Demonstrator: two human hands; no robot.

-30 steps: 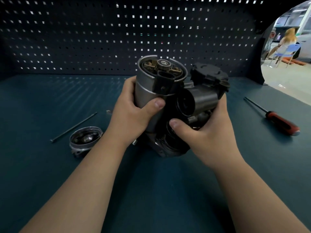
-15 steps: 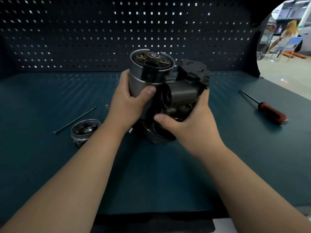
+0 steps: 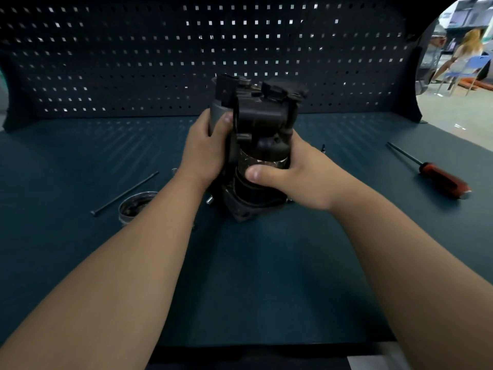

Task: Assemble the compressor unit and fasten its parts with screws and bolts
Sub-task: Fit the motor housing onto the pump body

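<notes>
- Your two bare forearms reach in from the near edge over the dark teal bench top.
- The compressor unit stands roughly upright at the middle of the bench between your hands. Its lower end seems to rest on the surface, though shadow hides the contact.
- Your right hand grips the dark lower cylinder from the right, with the thumb laid across its front just below a pale band. The marks on that band are too blurred to read.
- Your left hand grips the grey cylinder on the unit's left side, with the thumb pressed against its front.
- A short silver stud sticks out of the unit low on its left.
- Left of your left forearm lies a round metal end cap, with a long thin bolt lying slantwise just beside it.
- Well off to the right lies a screwdriver with a red handle, its shaft pointing away from you.
- A small dark screw sits just behind your right hand.
- A dark pegboard closes the back of the bench.
- Past its right end, a seated person on a blue chair shows in a bright room.
</notes>
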